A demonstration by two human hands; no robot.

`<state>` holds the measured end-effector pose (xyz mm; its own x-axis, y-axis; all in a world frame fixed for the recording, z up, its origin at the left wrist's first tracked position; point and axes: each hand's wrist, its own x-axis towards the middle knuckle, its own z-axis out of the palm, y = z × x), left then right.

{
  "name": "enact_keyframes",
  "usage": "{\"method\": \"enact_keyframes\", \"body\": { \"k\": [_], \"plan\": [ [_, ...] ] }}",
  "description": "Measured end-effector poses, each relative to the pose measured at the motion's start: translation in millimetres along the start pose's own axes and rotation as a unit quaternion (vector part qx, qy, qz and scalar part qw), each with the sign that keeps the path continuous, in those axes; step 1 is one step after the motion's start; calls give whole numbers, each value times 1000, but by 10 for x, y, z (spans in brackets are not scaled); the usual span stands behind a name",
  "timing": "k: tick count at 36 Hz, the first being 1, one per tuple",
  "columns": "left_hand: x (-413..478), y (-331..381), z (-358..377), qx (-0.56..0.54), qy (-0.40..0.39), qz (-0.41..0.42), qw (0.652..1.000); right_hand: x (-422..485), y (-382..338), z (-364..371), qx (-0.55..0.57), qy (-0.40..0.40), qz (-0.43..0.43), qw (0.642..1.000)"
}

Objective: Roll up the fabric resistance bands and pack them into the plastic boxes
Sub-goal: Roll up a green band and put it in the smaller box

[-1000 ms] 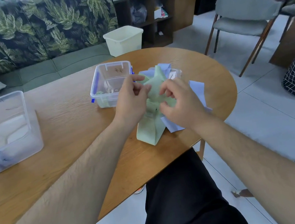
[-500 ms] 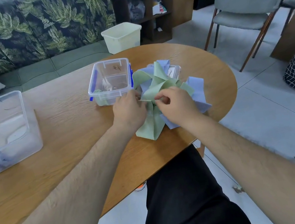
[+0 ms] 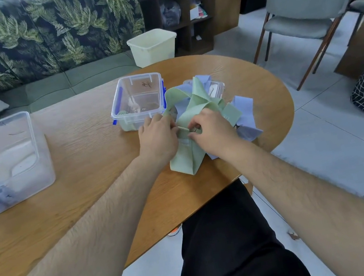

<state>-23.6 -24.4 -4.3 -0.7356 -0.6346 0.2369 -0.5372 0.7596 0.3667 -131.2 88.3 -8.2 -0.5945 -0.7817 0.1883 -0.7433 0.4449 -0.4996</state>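
In the head view, the left hand (image 3: pixel 157 137) and the right hand (image 3: pixel 214 132) are close together over the wooden table (image 3: pixel 79 141). Both have the fingers curled and pinch a fold of the green band (image 3: pixel 187 158) between them. The lower end of this band lies flat on the table near its front edge, and its upper loops rise above the hands. It is tangled with the blue bands (image 3: pixel 243 107), which lie in a heap just right of the hands. The small clear box (image 3: pixel 134 123) with blue clips stands open just behind the left hand, with something green in its near left corner. A second small box (image 3: pixel 216 88) is partly hidden behind the heap. A large clear box (image 3: pixel 37 148) stands well apart at the left.
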Motion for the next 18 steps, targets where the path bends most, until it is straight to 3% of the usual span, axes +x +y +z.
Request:
{"method": "enact_keyframes", "body": {
  "k": [7,12,18],
  "plan": [
    [-38,2,-12,-59,3,10,998,-28,-54,-35,11,62,-29,998],
    [-43,-17,-37,-75,-4,3,997,21,-69,2,-56,-4,-19,998],
    [-76,-52,-31,-74,-5,9,997,34,-58,108,-68,28,-26,997]
  ]
}}
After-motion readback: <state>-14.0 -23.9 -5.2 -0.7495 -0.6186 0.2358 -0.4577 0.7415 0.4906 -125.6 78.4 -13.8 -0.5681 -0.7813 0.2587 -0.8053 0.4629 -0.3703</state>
